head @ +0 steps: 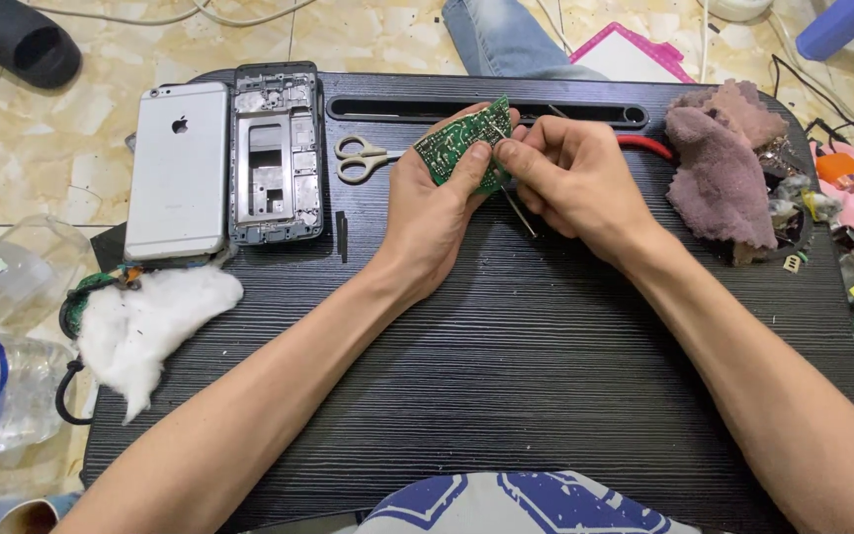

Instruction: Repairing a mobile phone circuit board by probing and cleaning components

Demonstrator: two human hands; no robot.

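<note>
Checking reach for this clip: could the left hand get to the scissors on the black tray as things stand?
Probably yes. The scissors lie flat on the tray just beside the left hand, with nothing between them. But that hand is gripping the green circuit board, so it would need to let go first.

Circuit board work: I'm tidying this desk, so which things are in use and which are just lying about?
In use: circuit board in left hand; thin metal tool in right hand.

Lying about: scissors, silver phone, phone frame, cotton wad, purple rag.
</note>
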